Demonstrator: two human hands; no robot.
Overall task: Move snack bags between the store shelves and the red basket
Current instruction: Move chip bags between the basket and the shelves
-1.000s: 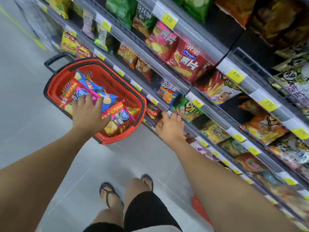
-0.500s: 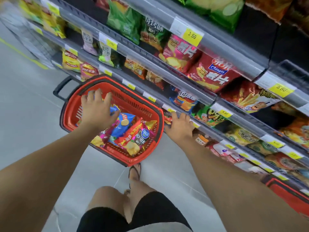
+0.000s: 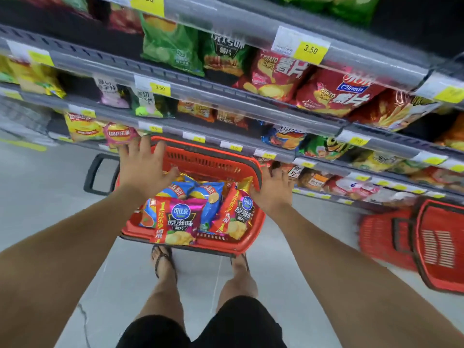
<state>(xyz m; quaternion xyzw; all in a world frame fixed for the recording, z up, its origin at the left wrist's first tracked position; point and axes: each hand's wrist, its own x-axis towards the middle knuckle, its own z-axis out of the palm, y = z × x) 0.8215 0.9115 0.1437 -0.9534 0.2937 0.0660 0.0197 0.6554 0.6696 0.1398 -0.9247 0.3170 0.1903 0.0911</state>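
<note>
Down on the floor [image 3: 50, 197], tight against the lowest of the store shelves [image 3: 213, 96]: the red basket [image 3: 208, 159], well filled with snack bags [image 3: 200, 209]. Judging by the black handle [image 3: 100, 174] jutting from its left end, laid with its long axis along the shelf front, left to right.

Above its far left corner: the left hand [image 3: 143, 169], released, fingers straight and fanned, aimed at the shelf, holding nothing. Just past the fingertips, on the shelf: a pink bag [image 3: 118, 134]. At the right rim: the right hand [image 3: 275, 194], likewise released, fingers spread toward the bottom shelf, thumb across the rim. Touching the rim or only just above it? Cannot tell.

Between and below both hands, inside the basket: a magenta bag [image 3: 180, 219] lying flat, face up, top edge toward the shelf, long axis running from near side to shelf side. Behind it, two blue bags [image 3: 198, 194], slewed across each other. To the right, a red bag [image 3: 238, 212] propped on the right wall, tilted, its upper corner just beside the right thumb. Nearest the right hand, then: the red bag. Nearest the left: the blue pair, close below the palm.

Probably a pick from the basket next. For the red bag, pinch the upper edge and lift along its length. Off to the right, blurred and well apart: a second red basket [image 3: 437, 244].
</note>
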